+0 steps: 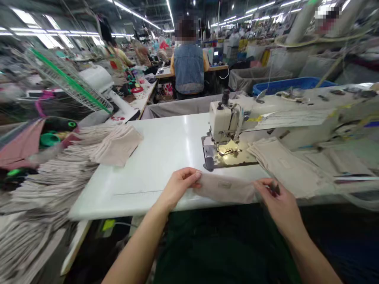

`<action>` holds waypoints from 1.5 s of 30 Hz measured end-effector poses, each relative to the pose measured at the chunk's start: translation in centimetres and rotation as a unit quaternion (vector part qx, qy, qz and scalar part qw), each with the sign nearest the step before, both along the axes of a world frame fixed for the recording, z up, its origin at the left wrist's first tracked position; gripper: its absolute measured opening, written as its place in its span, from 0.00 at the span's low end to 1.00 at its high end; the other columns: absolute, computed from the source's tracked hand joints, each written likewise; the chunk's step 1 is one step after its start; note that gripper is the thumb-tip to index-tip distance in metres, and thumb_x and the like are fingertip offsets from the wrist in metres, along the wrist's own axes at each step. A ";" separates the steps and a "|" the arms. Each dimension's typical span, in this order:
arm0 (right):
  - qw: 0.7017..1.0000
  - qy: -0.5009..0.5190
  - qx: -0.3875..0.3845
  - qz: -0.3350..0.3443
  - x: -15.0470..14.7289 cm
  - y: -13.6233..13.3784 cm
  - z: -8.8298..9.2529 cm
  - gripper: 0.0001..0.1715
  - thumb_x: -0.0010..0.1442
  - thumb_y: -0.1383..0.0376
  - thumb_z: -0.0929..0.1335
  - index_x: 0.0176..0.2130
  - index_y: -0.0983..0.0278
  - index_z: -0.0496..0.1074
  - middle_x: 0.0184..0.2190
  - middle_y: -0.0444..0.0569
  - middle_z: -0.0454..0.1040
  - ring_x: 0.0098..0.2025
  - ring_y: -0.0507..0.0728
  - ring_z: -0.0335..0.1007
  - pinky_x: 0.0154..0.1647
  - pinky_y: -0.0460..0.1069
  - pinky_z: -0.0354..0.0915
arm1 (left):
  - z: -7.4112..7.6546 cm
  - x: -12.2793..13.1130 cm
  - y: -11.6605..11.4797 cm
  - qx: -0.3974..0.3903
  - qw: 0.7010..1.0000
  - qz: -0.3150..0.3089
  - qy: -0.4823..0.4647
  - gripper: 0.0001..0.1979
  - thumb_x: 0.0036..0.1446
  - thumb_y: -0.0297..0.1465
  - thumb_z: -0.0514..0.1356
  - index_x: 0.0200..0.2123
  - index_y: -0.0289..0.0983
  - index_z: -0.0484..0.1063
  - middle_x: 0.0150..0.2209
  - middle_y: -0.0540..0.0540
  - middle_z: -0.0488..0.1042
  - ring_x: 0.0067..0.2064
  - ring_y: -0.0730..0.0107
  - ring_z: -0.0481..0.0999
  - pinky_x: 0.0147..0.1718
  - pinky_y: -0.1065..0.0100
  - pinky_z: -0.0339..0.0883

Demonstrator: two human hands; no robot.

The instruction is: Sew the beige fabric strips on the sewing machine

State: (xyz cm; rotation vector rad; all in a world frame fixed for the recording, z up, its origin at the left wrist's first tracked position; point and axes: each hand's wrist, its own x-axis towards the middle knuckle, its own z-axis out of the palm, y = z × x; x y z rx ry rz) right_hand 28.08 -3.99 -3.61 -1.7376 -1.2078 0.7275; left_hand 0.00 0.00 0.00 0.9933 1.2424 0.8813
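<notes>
Between my two hands a beige fabric piece (pixel 213 190) is stretched at the table's front edge; a small stitched label (pixel 224 184) shows on it. My left hand (pixel 184 182) pinches its left end. With thumb and forefinger my right hand (pixel 274 195) grips the other end, and a small dark metal tool (pixel 274 189), perhaps thread snips, sits in the same hand. Just beyond the fabric stands a sewing machine (pixel 220 122), its lit needle plate (pixel 229 152) bare under the presser foot. More beige pieces (pixel 286 163) lie stacked right of the needle.
A folded beige stack (pixel 121 144) rests on the white table (pixel 160 152) at left, beside a large heap of similar pieces (pixel 56 177). Farther back are a white fan (pixel 97 81), a blue bin (pixel 293 83) and a seated person in a denim vest (pixel 188 67).
</notes>
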 end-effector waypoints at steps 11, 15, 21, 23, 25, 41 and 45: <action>0.951 0.273 -0.088 0.116 -5.1 -3.1 -3.5 0.26 0.57 0.43 0.70 0.34 0.62 0.65 0.18 0.35 0.58 0.16 0.47 0.48 0.15 0.44 0.50 | -0.9 0.9 9.3 0.165 0.921 -0.070 0.346 0.14 0.53 0.41 0.62 0.28 0.37 0.78 0.24 0.50 0.73 0.25 0.72 0.67 0.24 0.71 0.56; 0.988 0.103 0.056 0.097 -5.8 -3.1 -4.8 0.18 0.62 0.51 0.69 0.39 0.64 0.74 0.32 0.49 0.76 0.29 0.54 0.69 0.29 0.48 0.67 | -1.8 3.6 12.7 0.258 0.843 -0.137 0.452 0.12 0.53 0.39 0.63 0.24 0.37 0.74 0.25 0.49 0.74 0.27 0.69 0.69 0.27 0.69 0.57; 0.955 -0.041 0.209 0.205 -4.5 -2.1 -4.9 0.09 0.66 0.68 0.65 0.44 0.62 0.75 0.34 0.47 0.75 0.30 0.52 0.71 0.32 0.46 0.69 | -3.0 5.2 13.1 0.321 0.818 -0.142 0.455 0.07 0.55 0.29 0.58 0.25 0.37 0.71 0.29 0.47 0.74 0.32 0.67 0.70 0.32 0.68 0.60; 0.933 -0.086 0.242 0.254 -3.9 -1.8 -5.0 0.16 0.66 0.74 0.62 0.47 0.62 0.74 0.38 0.50 0.75 0.37 0.54 0.74 0.38 0.47 0.70 | -3.2 5.1 13.0 0.334 0.812 -0.145 0.456 0.07 0.55 0.26 0.56 0.25 0.37 0.71 0.29 0.46 0.73 0.33 0.67 0.71 0.33 0.69 0.61; 0.918 -0.128 0.251 0.279 -3.5 -1.6 -5.1 0.21 0.65 0.77 0.60 0.50 0.62 0.72 0.40 0.52 0.73 0.40 0.55 0.74 0.40 0.47 0.70 | -3.3 5.0 13.2 0.339 0.809 -0.149 0.457 0.07 0.55 0.25 0.55 0.25 0.37 0.71 0.29 0.47 0.73 0.32 0.67 0.71 0.33 0.69 0.62; 0.887 -0.271 0.189 0.322 -4.0 -0.5 -3.0 0.21 0.55 0.80 0.58 0.44 0.65 0.68 0.37 0.52 0.72 0.33 0.57 0.69 0.32 0.49 0.65 | -3.4 5.4 14.7 0.316 0.809 -0.137 0.477 0.08 0.55 0.28 0.57 0.24 0.36 0.71 0.28 0.45 0.74 0.31 0.65 0.72 0.31 0.68 0.60; 0.883 -0.280 0.189 0.326 -3.9 -0.5 -2.9 0.21 0.54 0.81 0.58 0.43 0.65 0.68 0.37 0.52 0.72 0.33 0.57 0.69 0.33 0.49 0.64 | -3.5 5.5 14.7 0.313 0.816 -0.134 0.468 0.08 0.55 0.28 0.57 0.24 0.36 0.71 0.26 0.46 0.73 0.29 0.66 0.71 0.30 0.68 0.59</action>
